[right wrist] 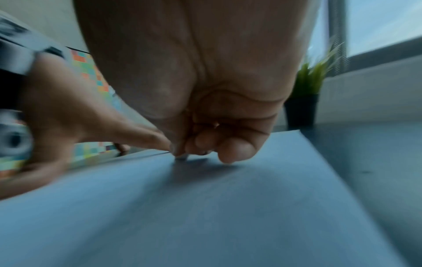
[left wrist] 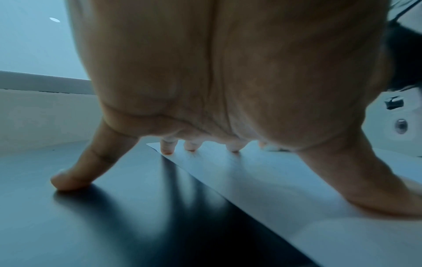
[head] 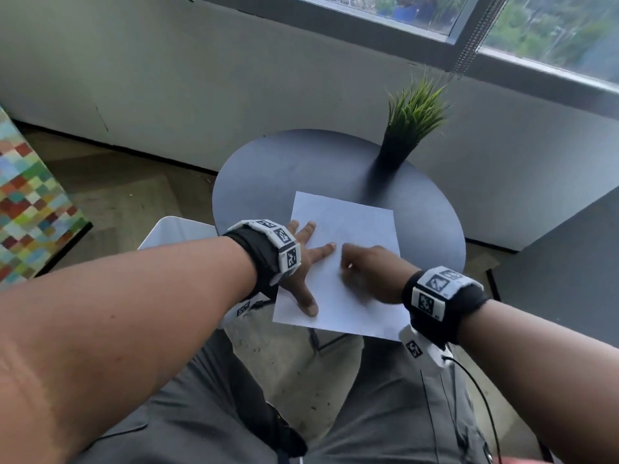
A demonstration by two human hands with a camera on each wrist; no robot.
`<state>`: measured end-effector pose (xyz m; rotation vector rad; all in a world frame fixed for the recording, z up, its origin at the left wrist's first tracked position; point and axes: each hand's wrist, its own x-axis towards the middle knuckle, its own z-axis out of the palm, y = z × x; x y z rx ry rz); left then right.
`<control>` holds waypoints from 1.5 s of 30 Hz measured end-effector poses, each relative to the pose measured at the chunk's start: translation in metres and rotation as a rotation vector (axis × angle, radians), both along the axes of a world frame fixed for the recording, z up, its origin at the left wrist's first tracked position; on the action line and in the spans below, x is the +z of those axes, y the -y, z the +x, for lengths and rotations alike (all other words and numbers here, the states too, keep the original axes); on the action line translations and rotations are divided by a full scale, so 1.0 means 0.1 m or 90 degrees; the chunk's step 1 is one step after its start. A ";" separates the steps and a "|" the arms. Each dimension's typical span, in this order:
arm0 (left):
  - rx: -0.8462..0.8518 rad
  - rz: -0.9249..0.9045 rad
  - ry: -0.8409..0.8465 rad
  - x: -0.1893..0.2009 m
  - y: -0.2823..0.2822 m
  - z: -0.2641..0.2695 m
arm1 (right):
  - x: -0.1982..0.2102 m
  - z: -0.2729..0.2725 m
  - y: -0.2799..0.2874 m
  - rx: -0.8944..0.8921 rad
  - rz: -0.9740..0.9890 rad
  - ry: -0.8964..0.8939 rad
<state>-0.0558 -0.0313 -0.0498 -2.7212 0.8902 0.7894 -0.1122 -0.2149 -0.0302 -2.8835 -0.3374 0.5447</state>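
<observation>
A white sheet of paper lies on the near half of a round dark table, and its near edge sticks out past the table's rim. My left hand is spread flat on the sheet's left side. In the left wrist view the thumb presses the paper while the little finger rests on bare table. My right hand sits on the middle of the sheet with fingers curled. The blurred right wrist view shows those fingers pinching a small pale object against the paper; what it is stays unclear.
A potted grass plant stands at the table's far right, close to the wall under the window. A white seat is to the table's left, and a multicoloured checked panel at far left. My legs are under the table's near edge.
</observation>
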 end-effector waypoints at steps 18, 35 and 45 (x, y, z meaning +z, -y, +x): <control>0.000 0.033 -0.001 0.06 0.06 0.00 | -0.04 -0.12 -0.08 0.062 0.027 -0.043; -0.010 0.053 0.008 0.12 0.13 -0.02 | -0.03 -0.25 -0.19 0.053 -0.050 -0.012; 0.049 -0.061 0.034 -0.04 -0.25 -0.08 | -0.01 -0.04 0.19 -0.201 -0.021 -0.025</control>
